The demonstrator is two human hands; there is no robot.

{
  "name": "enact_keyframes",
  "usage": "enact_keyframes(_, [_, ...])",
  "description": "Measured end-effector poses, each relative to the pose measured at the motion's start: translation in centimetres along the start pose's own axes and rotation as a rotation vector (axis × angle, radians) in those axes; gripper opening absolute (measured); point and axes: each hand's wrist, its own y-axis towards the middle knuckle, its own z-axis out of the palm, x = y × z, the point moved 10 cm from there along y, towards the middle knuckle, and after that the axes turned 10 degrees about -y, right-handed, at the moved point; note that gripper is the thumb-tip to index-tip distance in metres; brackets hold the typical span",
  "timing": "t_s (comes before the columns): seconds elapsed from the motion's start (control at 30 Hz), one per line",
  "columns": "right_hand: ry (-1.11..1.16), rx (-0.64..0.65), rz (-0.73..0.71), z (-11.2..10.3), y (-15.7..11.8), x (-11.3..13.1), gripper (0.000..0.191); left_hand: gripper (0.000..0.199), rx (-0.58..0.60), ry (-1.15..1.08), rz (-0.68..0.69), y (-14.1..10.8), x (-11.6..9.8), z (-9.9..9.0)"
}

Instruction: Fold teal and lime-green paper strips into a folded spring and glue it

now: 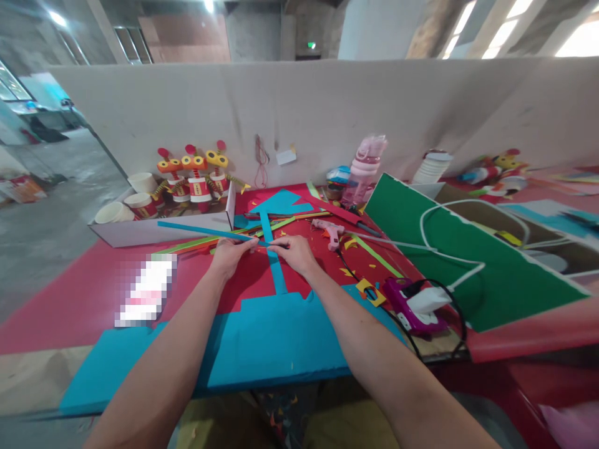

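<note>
A long, thin blue strip (201, 229) stretches between my two hands, its far end reaching out to the left. My left hand (230, 254) pinches it near the middle of the table. At its right end my right hand (296, 252) has its fingers closed on the strip. Beneath them, another blue strip (277, 274) lies on the red table covering, running from a blue cut piece (281, 202) toward the large blue sheet (281, 349) at the front edge. Green and yellow strips (196, 244) lie just behind my left hand.
A pink glue gun (330, 232) lies right of my hand, near a purple power strip (414, 308). Cup figures (199, 181) stand in a white box (163, 231) at back left. A green board (449, 255) leans at right; a pink bottle (364, 168) stands behind.
</note>
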Motion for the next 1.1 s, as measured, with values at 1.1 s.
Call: enact_keyframes(1.1, [0.040, -0.001, 0.020, 0.1, -0.1, 0.0, 0.016, 0.026, -0.057, 0.019, 0.011, -0.1, -0.2, -0.3])
